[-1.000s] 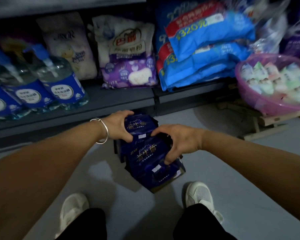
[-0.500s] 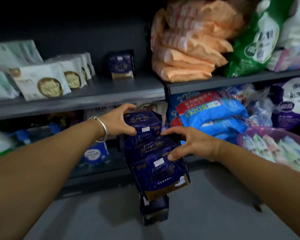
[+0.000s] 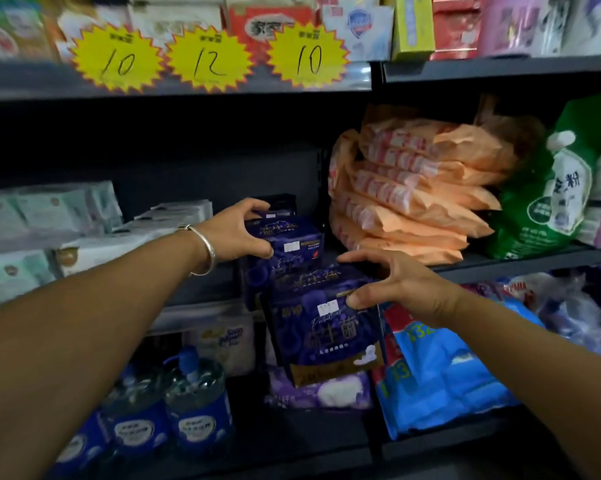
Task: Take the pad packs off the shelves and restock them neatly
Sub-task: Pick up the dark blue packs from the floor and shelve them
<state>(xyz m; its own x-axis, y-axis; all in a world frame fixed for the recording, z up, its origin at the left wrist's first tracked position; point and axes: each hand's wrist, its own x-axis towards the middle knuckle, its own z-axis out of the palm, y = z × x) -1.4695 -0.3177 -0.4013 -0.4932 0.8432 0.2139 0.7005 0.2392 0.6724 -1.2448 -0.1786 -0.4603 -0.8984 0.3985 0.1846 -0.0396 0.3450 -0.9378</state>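
Head view: row of dark blue pad packs held at middle shelf; left hand grips far pack, right hand clasps near pack; orange packs stacked right.

Left arm: bare, stretched forward, a bangle at the wrist.
Left hand: fingers and thumb curled in a grip.
Right arm: bare, stretched forward.
Right hand: fingers spread and curled, thumb pinching.
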